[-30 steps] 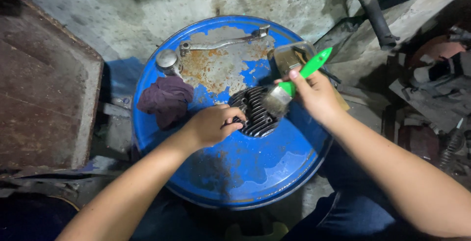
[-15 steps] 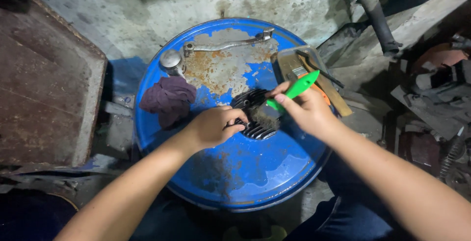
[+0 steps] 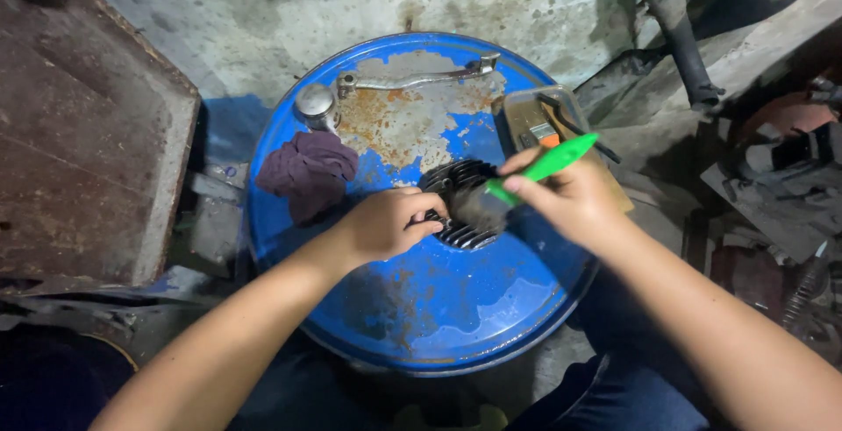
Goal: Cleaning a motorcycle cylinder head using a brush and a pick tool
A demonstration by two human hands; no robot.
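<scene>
A dark finned engine cylinder (image 3: 458, 187) lies on top of a blue rusty drum (image 3: 438, 308). My left hand (image 3: 386, 223) grips its near left side and holds it down. My right hand (image 3: 570, 199) holds a green-handled brush (image 3: 539, 168), and the brush's blurred bristle end (image 3: 481, 207) rests on the cylinder's fins. The cylinder is partly hidden by both hands and the brush head.
On the drum also lie a purple rag (image 3: 307, 172), a metal kick-start lever (image 3: 412, 80) with a round cap (image 3: 314, 105), and a tray with tools (image 3: 548, 120). A rusty metal table (image 3: 79, 133) stands left. Motorcycle parts (image 3: 781, 177) crowd the right.
My right hand has moved the brush down and left across the cylinder's fins. My left hand has stayed on the cylinder.
</scene>
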